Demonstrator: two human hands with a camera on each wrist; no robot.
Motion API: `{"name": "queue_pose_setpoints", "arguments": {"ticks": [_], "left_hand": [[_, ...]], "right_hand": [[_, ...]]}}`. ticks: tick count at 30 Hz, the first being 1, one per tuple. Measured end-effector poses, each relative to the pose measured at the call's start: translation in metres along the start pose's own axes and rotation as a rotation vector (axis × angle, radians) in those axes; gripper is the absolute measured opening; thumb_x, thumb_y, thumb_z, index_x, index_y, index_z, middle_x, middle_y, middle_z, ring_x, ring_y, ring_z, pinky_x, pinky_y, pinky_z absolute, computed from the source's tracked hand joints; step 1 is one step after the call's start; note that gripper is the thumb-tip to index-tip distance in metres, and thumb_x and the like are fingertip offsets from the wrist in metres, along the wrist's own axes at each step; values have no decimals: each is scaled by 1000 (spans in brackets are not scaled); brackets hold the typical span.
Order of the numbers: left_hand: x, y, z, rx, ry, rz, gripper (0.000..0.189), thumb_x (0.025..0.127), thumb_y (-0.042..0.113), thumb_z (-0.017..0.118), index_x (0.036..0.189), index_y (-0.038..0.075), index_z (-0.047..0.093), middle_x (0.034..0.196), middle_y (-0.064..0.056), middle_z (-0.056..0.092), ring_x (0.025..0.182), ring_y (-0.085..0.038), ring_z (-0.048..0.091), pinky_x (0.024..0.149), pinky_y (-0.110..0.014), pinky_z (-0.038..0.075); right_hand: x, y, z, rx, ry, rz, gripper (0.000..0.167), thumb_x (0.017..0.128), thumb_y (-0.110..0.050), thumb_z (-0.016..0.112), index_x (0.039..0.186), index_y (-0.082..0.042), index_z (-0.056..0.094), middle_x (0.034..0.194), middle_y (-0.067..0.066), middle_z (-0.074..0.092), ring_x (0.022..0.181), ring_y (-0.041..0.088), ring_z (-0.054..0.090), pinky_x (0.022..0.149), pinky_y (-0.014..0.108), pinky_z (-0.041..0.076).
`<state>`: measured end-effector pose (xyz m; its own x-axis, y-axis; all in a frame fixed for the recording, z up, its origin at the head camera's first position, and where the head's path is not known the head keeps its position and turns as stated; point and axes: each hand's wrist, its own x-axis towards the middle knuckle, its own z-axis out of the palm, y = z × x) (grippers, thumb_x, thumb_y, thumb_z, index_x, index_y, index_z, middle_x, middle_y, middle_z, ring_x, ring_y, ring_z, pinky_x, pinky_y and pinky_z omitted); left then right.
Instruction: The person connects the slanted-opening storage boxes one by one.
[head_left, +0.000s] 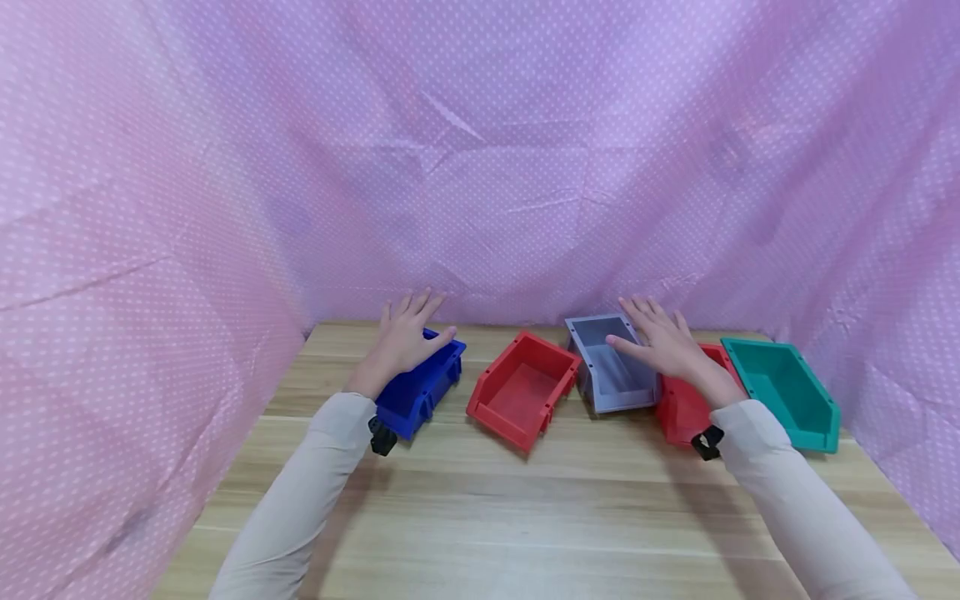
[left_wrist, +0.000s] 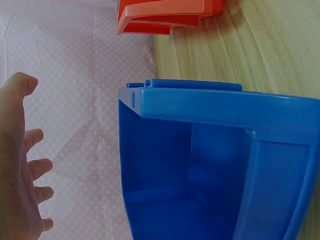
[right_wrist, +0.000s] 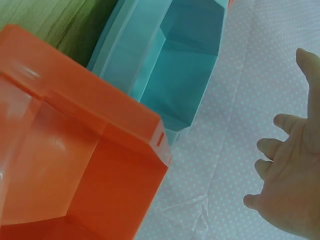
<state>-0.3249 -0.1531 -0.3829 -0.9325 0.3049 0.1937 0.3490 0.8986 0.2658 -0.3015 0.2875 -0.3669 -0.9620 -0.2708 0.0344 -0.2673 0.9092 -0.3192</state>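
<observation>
My left hand point(head_left: 405, 340) hovers over the blue bin point(head_left: 408, 390), fingers spread and holding nothing. In the left wrist view that bin point(left_wrist: 200, 107) stands apart from the hand point(left_wrist: 17, 165). Over the grey bin point(head_left: 618, 375) and a red bin point(head_left: 684, 408) is my right hand point(head_left: 663, 343), also with spread fingers and nothing in it. The right wrist view shows the hand point(right_wrist: 292, 175) clear of the red bin point(right_wrist: 120, 175) and the grey bin, which looks teal there. My forearm partly covers the red bin in the head view.
Another red bin point(head_left: 525, 387) sits between the blue and grey ones. A green bin point(head_left: 783, 392) stands at the far right of the wooden table point(head_left: 487, 517). Pink dotted cloth point(head_left: 510, 208) hangs behind and on both sides.
</observation>
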Motion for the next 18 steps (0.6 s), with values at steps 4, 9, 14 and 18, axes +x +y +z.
{"name": "queue_pose_setpoints", "arguments": {"ticks": [4,9,14,18], "left_hand": [[0,0,-3,5,4,7,77,100,63,44,162,22,28,168,-13,24,156,-43,14,121,-69,2],[0,0,-9,6,19,14,77,100,62,47,162,20,30,166,-15,29,154,-44,22,121,-70,6],[0,-4,-13,-25,37,23,76,100,57,50,161,17,31,162,-18,37,151,-42,30,120,-70,13],[-3,-10,-18,-108,34,15,76,100,53,54,161,14,30,159,-20,40,148,-41,35,120,-65,21]], "right_hand": [[-2,-1,-2,8,4,-3,91,98,-61,52,165,-14,12,169,23,8,155,48,1,117,72,-9],[-4,-6,-5,32,27,-22,89,98,-58,55,165,-15,16,168,23,13,155,48,4,117,74,-5],[-7,-14,-9,107,52,-52,84,98,-55,57,163,-14,22,167,22,21,155,46,11,119,72,4],[-13,-22,-11,216,53,-77,79,101,-49,58,163,-13,24,166,21,25,151,48,25,118,69,21]]}}
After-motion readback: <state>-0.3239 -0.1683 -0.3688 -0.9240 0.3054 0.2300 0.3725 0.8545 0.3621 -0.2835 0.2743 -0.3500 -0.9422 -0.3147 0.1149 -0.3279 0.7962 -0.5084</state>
